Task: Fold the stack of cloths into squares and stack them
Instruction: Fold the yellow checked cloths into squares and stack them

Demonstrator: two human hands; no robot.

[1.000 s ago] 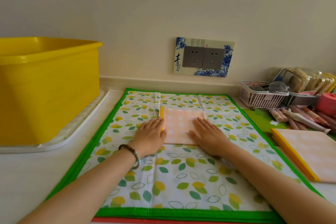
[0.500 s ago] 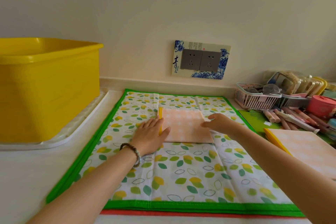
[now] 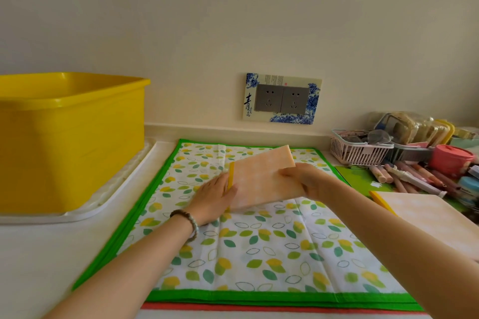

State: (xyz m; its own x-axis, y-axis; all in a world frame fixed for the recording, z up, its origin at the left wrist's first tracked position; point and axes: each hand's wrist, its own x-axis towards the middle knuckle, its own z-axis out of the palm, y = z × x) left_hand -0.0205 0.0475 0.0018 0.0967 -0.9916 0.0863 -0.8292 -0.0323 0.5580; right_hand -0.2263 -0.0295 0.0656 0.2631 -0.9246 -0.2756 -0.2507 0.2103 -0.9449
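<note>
The right hand's fingers point(image 3: 290, 172) are curled round the right-hand edge of the folded cloth point(image 3: 261, 179), pinching it. The right hand point(image 3: 308, 180) holds that side up off the mat, so the peach checked square tilts, high at two o'clock and low at eight o'clock. The left hand's fingers point(image 3: 220, 184) lie straight and together along the cloth's left edge, just beside its yellow border. The thumb rests on the peach face, and the left hand point(image 3: 211, 199) lies low against the mat there. Whether the cloth's lower left corner touches the mat cannot be told. A bead bracelet point(image 3: 188, 221) circles the left wrist.

The cloth sits over the far half of the leaf-patterned mat point(image 3: 259, 254), a white sheet with a green border spread on the pale worktop point(image 3: 39, 254). A red edge shows under its near side.

At three o'clock of the mat, just off its border, lies the stack of folded cloths point(image 3: 427, 212), peach on top with a yellow edge facing the mat. Beyond it, at two o'clock, are loose crayons point(image 3: 404, 176), a pink basket point(image 3: 357, 151) and a pink lidded jar point(image 3: 451, 160). At nine o'clock a yellow tub point(image 3: 70, 137) stands in a white tray point(image 3: 103, 202). At twelve o'clock a blue-flowered socket plate point(image 3: 282, 98) is on the wall.
</note>
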